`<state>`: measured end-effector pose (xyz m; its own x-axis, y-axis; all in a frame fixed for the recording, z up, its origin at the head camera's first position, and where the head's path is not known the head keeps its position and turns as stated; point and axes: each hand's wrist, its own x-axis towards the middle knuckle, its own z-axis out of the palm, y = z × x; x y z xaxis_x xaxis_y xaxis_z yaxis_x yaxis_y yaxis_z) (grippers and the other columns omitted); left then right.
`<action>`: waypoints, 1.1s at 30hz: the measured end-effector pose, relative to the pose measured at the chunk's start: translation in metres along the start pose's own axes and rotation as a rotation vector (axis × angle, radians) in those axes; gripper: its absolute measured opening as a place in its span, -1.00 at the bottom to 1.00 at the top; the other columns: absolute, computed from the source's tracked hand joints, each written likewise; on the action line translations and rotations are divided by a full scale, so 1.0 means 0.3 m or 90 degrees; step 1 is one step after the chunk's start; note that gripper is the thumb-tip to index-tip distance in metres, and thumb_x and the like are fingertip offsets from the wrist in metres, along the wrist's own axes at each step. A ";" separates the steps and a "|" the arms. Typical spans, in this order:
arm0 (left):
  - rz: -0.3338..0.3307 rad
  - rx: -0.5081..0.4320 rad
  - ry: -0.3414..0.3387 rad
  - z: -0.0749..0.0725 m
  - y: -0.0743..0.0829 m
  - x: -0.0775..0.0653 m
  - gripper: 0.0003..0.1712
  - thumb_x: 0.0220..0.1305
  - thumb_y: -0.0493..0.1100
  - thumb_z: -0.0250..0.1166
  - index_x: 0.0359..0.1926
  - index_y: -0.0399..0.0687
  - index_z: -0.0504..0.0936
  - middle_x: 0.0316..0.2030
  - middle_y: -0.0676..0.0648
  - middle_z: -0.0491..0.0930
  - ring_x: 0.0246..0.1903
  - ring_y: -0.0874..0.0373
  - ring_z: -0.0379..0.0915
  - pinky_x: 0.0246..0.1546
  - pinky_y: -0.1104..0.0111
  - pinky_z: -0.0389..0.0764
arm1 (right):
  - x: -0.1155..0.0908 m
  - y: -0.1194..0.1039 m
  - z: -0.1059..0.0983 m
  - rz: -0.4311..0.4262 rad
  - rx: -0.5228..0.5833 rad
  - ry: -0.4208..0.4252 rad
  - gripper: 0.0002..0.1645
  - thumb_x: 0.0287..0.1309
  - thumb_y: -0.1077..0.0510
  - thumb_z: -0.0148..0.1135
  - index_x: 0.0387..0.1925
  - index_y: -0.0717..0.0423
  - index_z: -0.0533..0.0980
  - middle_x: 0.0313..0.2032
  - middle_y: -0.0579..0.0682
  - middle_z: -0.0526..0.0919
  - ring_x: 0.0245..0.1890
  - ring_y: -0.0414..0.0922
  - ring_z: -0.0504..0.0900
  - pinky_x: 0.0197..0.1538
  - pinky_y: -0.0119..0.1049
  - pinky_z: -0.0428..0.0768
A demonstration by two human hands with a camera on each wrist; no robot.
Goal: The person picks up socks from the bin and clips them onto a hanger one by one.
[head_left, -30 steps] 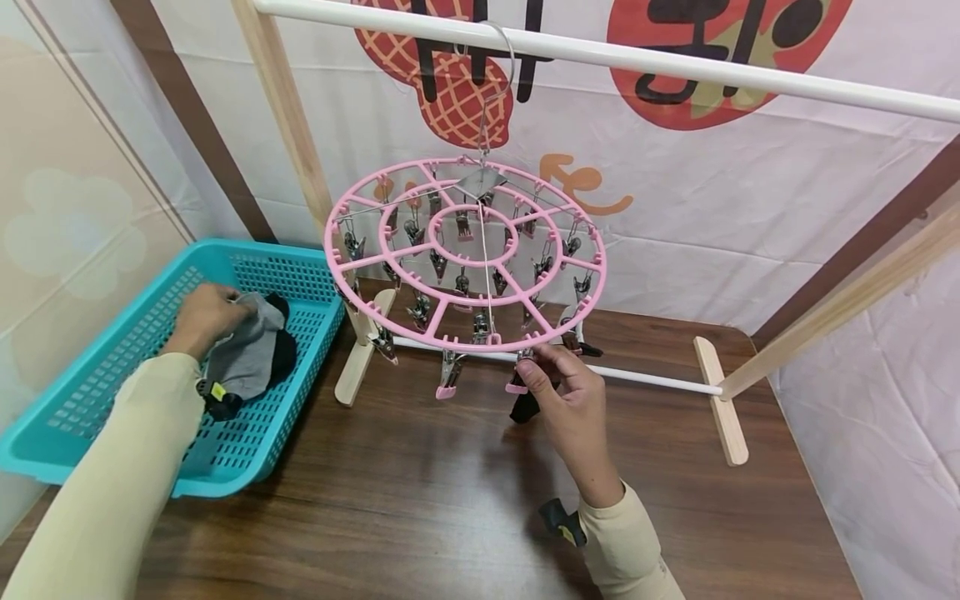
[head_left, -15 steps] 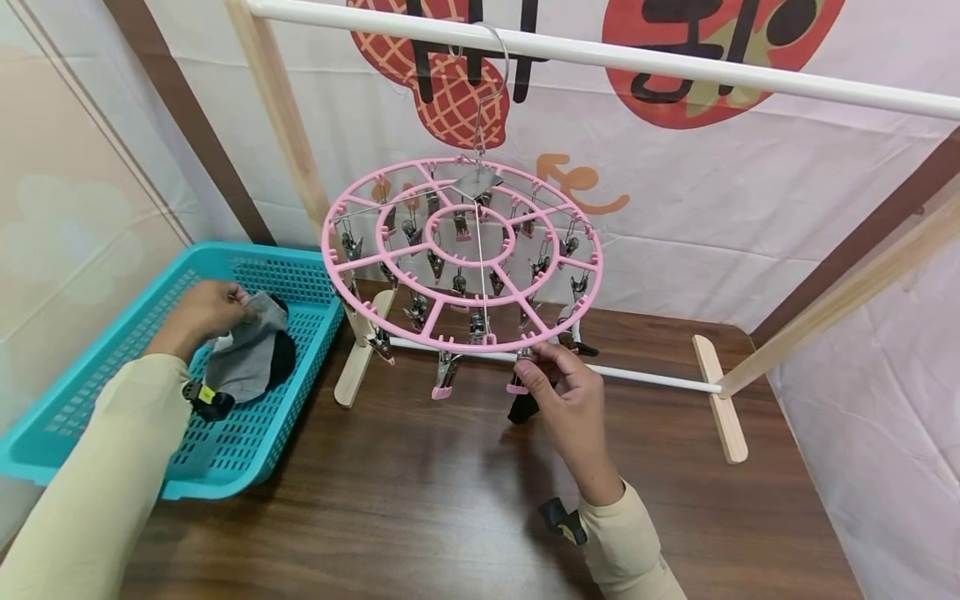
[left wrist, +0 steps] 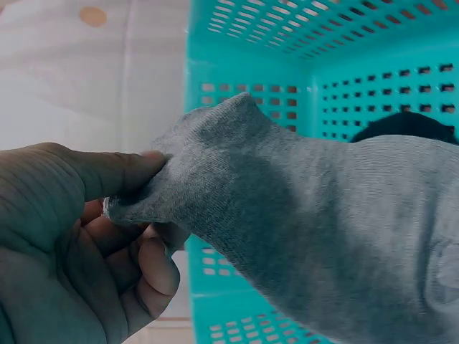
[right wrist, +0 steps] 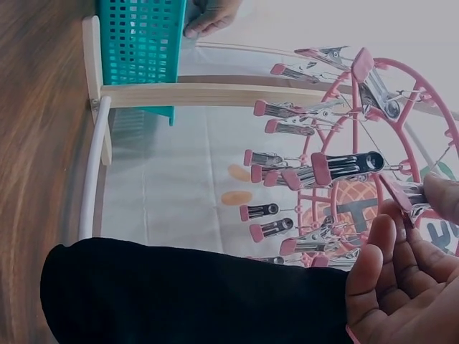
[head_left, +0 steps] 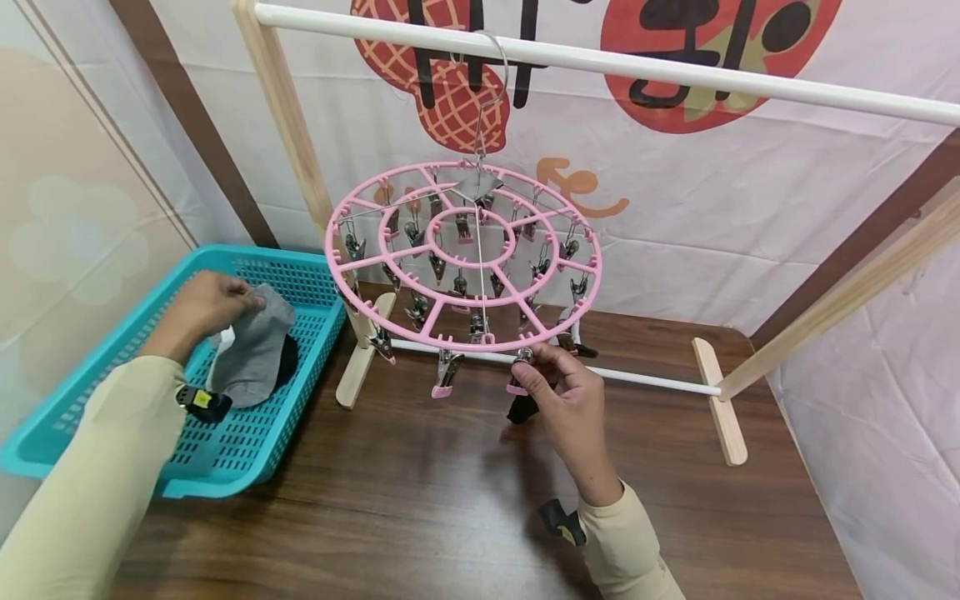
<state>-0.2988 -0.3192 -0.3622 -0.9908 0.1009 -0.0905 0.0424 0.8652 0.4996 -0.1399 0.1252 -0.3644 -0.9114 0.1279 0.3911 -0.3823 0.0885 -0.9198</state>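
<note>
My left hand [head_left: 204,308] pinches the edge of a grey sock [head_left: 251,354] between thumb and fingers. Most of that sock hangs down inside the turquoise basket [head_left: 273,450]; something black [left wrist: 405,126] lies behind it. Over the table hangs a round pink drying hanger [head_left: 467,342] with metal clips. At its front rim, my right hand [head_left: 573,404] pinches a pink-tipped clip [head_left: 517,377] with thumb and fingers. Beside that hand a black sock [right wrist: 193,294] hangs from the hanger, largely hidden by the hand in the head view.
A white rail [head_left: 637,67] on wooden posts [head_left: 288,125] carries the hanger's hook. A lower white bar [head_left: 652,377] joins the rack's feet just above the brown table [head_left: 420,500]. Printed fabric [head_left: 697,225] forms the back wall.
My left hand has drawn the grey sock up a little, and the sock now hangs more stretched out over the black item. My right hand keeps its place at the clip.
</note>
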 end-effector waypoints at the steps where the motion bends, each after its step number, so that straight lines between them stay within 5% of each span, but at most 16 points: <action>1: 0.004 0.005 0.002 -0.007 0.010 -0.006 -0.64 0.35 -0.10 0.19 -0.58 -0.15 0.48 -0.71 0.03 0.27 -0.63 0.08 0.19 -0.63 0.24 0.24 | 0.000 0.001 0.000 0.000 0.006 -0.001 -0.70 0.09 0.35 0.35 -0.12 0.42 0.57 -0.30 0.14 0.61 -0.38 -0.16 0.62 -0.29 -0.33 0.63; 11: 0.035 -0.008 0.062 -0.059 0.091 -0.070 -0.62 0.38 -0.06 0.17 -0.21 -0.37 0.61 -0.46 -0.24 0.51 -0.48 0.01 0.32 -0.54 0.24 0.33 | -0.001 -0.001 -0.001 0.003 0.060 -0.014 -0.74 0.06 0.39 0.35 -0.18 0.43 0.56 -0.40 0.25 0.64 -0.46 0.00 0.68 -0.35 -0.11 0.65; 18: 0.040 -0.003 0.120 -0.088 0.139 -0.123 -0.61 0.37 -0.02 0.16 -0.29 -0.32 0.61 -0.55 -0.20 0.51 -0.56 0.09 0.29 -0.61 0.27 0.30 | -0.003 -0.004 -0.003 -0.006 0.030 -0.015 -0.76 0.07 0.36 0.37 -0.19 0.37 0.57 -0.45 0.18 0.67 -0.48 0.04 0.69 -0.40 -0.25 0.63; 23: 0.038 -0.003 0.149 -0.105 0.182 -0.165 -0.55 0.36 0.01 0.16 -0.11 -0.36 0.64 -0.18 -0.41 0.61 -0.40 0.03 0.49 -0.54 0.27 0.43 | -0.002 -0.005 -0.005 -0.011 0.016 -0.020 -0.76 0.06 0.34 0.38 -0.20 0.34 0.58 -0.45 0.16 0.67 -0.47 0.11 0.66 -0.42 -0.38 0.58; 33: 0.055 0.006 0.211 -0.153 0.292 -0.241 -0.60 0.35 0.03 0.20 -0.20 -0.27 0.66 -0.38 -0.23 0.65 -0.55 0.28 0.35 -0.61 0.33 0.35 | -0.003 -0.007 -0.009 -0.034 0.031 -0.021 -0.76 0.04 0.40 0.37 -0.21 0.39 0.56 -0.45 0.19 0.62 -0.48 -0.10 0.63 -0.41 -0.42 0.56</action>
<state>-0.2293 -0.2733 -0.2723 -0.9715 0.0098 0.2370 0.1271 0.8651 0.4852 -0.1378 0.1276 -0.3626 -0.8937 0.0915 0.4393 -0.4368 0.0465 -0.8983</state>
